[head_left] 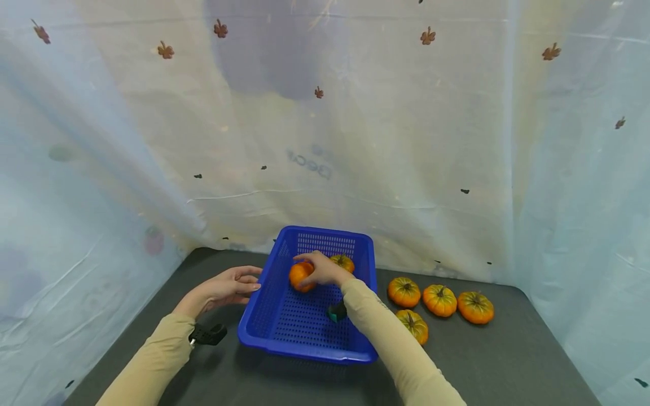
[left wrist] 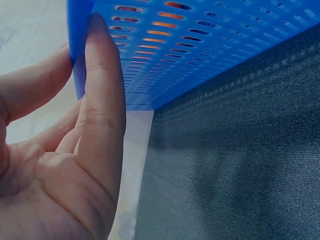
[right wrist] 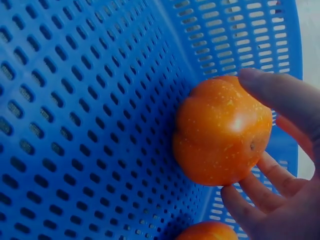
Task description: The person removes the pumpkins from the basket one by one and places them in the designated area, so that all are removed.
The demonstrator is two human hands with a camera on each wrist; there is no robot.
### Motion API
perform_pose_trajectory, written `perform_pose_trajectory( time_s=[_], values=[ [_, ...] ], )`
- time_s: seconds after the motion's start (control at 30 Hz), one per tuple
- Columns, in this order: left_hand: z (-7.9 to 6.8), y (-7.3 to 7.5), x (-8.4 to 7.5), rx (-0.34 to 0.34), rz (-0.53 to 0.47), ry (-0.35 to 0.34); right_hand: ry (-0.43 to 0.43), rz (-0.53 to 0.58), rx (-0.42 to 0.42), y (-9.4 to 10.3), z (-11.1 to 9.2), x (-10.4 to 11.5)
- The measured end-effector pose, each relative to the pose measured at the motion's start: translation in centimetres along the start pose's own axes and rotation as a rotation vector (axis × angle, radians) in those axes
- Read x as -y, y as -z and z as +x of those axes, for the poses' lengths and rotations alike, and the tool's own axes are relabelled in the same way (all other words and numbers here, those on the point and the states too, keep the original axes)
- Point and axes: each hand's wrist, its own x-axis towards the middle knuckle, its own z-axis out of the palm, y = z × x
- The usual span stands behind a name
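A blue perforated plastic basket [head_left: 299, 352] stands on the dark table, its long side slanting. My left hand [head_left: 225, 288] pinches the basket's left rim, with the rim between thumb and fingers [left wrist: 102, 100] in the left wrist view. Inside the basket, my right hand [head_left: 325, 269] holds a small orange pumpkin [head_left: 301, 276]. Its thumb and fingers spread around the pumpkin's sides, and the smooth, speckled underside faces the right wrist camera. A second small pumpkin [head_left: 343, 263] lies in the basket near the far right corner, partly behind my right hand.
Several more ribbed orange-yellow pumpkins [head_left: 439, 300] sit on the table [head_left: 513, 349] right of the basket, one partly hidden by my right forearm. A translucent plastic sheet [head_left: 406, 152] with small leaf shapes hangs behind the table and along both sides.
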Motion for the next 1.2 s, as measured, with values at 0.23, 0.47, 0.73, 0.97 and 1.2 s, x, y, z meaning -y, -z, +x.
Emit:
perform_pose_trajectory(
  time_s=[0.23,0.47,0.73,0.97,1.2],
  values=[
    [0.1,0.0,-0.1,0.01,-0.003,0.0,-0.043,-0.044,0.031,-0.6,-0.1,0.5],
    [0.1,0.1,0.0,0.013,-0.002,-0.001,-0.057,-0.05,0.059,-1.1,-0.2,1.4],
    [0.1,0.1,0.0,0.02,-0.01,-0.005,-0.042,-0.071,0.071,-1.2,-0.3,1.6],
    [0.0,0.0,0.1,0.01,-0.003,-0.001,-0.054,-0.119,0.104,-1.2,-0.5,1.3],
    [0.1,0.1,0.1,-0.007,-0.014,0.01,-0.056,-0.051,0.117,-0.6,-1.0,1.3]
  ],
)
